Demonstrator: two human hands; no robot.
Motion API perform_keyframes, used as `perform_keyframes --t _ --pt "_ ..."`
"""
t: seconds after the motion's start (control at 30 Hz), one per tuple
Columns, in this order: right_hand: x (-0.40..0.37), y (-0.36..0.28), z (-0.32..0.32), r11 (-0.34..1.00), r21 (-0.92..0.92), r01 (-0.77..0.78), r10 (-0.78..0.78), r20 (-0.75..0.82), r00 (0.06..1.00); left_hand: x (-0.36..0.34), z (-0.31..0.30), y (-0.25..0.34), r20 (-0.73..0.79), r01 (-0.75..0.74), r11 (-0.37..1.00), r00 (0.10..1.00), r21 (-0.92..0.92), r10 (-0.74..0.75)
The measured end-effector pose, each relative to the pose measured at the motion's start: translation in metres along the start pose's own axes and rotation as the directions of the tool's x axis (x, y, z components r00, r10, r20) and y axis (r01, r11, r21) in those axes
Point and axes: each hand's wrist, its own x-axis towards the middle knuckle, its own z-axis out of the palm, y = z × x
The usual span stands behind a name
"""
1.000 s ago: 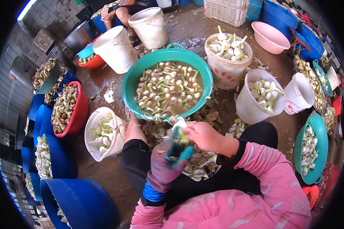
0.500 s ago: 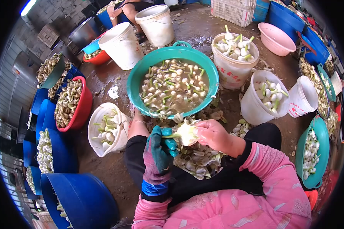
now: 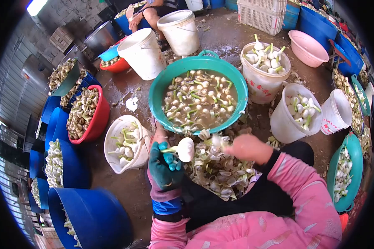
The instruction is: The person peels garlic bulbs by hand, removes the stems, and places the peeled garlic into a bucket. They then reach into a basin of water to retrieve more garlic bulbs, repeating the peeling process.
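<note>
My left hand [image 3: 164,168], in a green-and-pink glove, grips a garlic bulb [image 3: 185,150] by its green stem. The bulb is smooth and white and points to the right. My bare right hand [image 3: 250,147] is apart from the bulb, smeared by motion, with its fingers closed on a whitish piece of garlic skin [image 3: 218,142]. Between my legs lies a heap of garlic skins [image 3: 220,176]. Just beyond my hands stands a green basin [image 3: 157,99], where garlic bulbs [image 3: 200,99] with short stems float in murky water.
White buckets holding peeled garlic stand to the left [image 3: 112,155] and right [image 3: 280,120], another [image 3: 262,89] farther back. A red tub [image 3: 99,110] holds brownish garlic. Blue tubs [image 3: 91,216] line the left side. A green basin [image 3: 355,166] sits far right. A person's legs [image 3: 153,18] show behind.
My right hand has pulled away from the bulb to the right, taking skin with it. The bulb now shows smooth and white. The whole view has shifted slightly.
</note>
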Motion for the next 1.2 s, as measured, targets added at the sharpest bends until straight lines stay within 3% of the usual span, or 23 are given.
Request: perform_keyframes --t 0.07,0.1,0.13,0.17,0.2,0.27,0.3,0.33,0.4,0.47,0.53,0.6,0.67,0.7,0.73,0.8,0.83,0.93,1.0,1.07,1.13,1.17,1.2 --pt "0.004 -0.016 0.006 0.986 0.138 -0.095 0.127 -0.246 0.961 0.0 -0.002 -0.007 0.022 0.042 0.995 0.999 -0.09 -0.04" --pt "0.002 -0.028 -0.006 0.879 0.475 0.031 0.119 -0.282 0.952 -0.002 0.002 -0.009 -0.072 0.105 0.99 0.991 -0.094 -0.112" --pt "-0.002 -0.039 -0.016 0.648 0.745 0.158 0.134 -0.316 0.939 -0.005 0.003 -0.012 -0.164 0.173 0.98 0.968 -0.103 -0.188" --pt "0.002 -0.039 -0.013 0.446 0.84 0.31 -0.007 -0.344 0.939 -0.003 -0.005 -0.018 -0.172 0.208 0.976 0.961 -0.064 -0.216" --pt "0.005 -0.043 -0.013 0.469 0.753 0.461 -0.131 -0.457 0.88 -0.002 -0.004 -0.024 -0.143 0.27 0.947 0.944 -0.176 -0.296" --pt "0.014 -0.049 0.003 0.12 0.921 0.371 -0.134 -0.355 0.925 -0.002 -0.004 -0.038 -0.112 0.343 0.931 0.927 -0.126 -0.357" --pt "0.014 -0.047 0.006 0.034 0.964 0.265 0.019 -0.266 0.964 -0.003 -0.004 -0.042 -0.118 0.321 0.947 0.941 -0.001 -0.319" --pt "0.013 -0.041 0.004 0.044 0.966 0.256 0.023 -0.257 0.966 -0.004 -0.003 -0.044 -0.115 0.326 0.945 0.938 -0.015 -0.325" --pt "0.008 -0.031 -0.008 -0.24 0.966 -0.094 -0.165 0.055 0.985 -0.008 0.008 -0.039 0.131 0.008 0.854 0.987 0.521 -0.09" --pt "0.006 -0.041 -0.012 -0.148 0.976 -0.163 -0.064 0.155 0.986 -0.009 0.008 -0.034 0.173 -0.018 0.792 0.979 0.611 -0.111" --pt "0.005 -0.042 -0.013 0.092 0.969 -0.23 -0.075 0.237 0.969 -0.014 0.008 -0.036 0.276 -0.151 0.603 0.954 0.783 -0.119" --pt "0.002 -0.043 -0.011 0.047 0.968 -0.247 -0.085 0.251 0.964 -0.017 0.001 -0.041 0.303 -0.217 0.612 0.952 0.761 -0.039" --pt "-0.002 -0.051 -0.012 0.547 0.834 0.078 0.197 -0.218 0.956 -0.013 -0.009 -0.042 0.298 -0.293 0.562 0.951 0.773 0.086" --pt "-0.002 -0.049 -0.01 0.753 0.632 0.182 0.168 -0.453 0.876 -0.013 -0.008 -0.037 0.403 -0.406 0.431 0.909 0.806 0.105" --pt "-0.004 -0.051 -0.014 0.75 0.636 0.182 0.173 -0.454 0.874 -0.013 -0.005 -0.035 0.404 -0.406 0.427 0.909 0.808 0.099" --pt "-0.009 -0.057 -0.027 0.925 0.307 0.224 -0.042 -0.503 0.863 -0.013 -0.001 -0.032 0.639 -0.652 0.141 0.759 0.745 0.129" --pt "-0.009 -0.056 -0.028 0.918 0.314 0.243 -0.055 -0.505 0.861 -0.013 -0.003 -0.03 0.731 -0.732 -0.035 0.674 0.68 0.107" --pt "-0.009 -0.046 -0.027 0.936 0.18 0.302 -0.198 -0.441 0.875 -0.018 -0.008 -0.034 0.671 -0.671 -0.013 0.741 0.742 0.036" --pt "-0.013 -0.044 -0.032 0.941 0.164 0.296 -0.198 -0.442 0.875 -0.02 -0.009 -0.037 0.71 -0.708 -0.046 0.704 0.704 0.021" --pt "-0.012 -0.035 -0.033 0.945 0.14 0.295 -0.207 -0.442 0.873 -0.024 -0.002 -0.035 0.551 -0.525 0.297 0.835 0.798 -0.004" --pt "0.004 -0.01 -0.016 0.973 0.208 0.096 0.053 -0.61 0.79 -0.028 0.003 -0.034 0.369 -0.37 0.561 0.922 0.741 0.119" --pt "0.01 0.005 -0.014 0.917 0.398 0.035 0.214 -0.563 0.798 -0.031 0.009 -0.031 0.286 -0.321 0.571 0.946 0.756 0.153" --pt "0.009 0.009 -0.007 0.917 0.396 0.043 0.209 -0.571 0.794 -0.031 0.015 -0.027 0.204 -0.277 0.585 0.96 0.763 0.189"
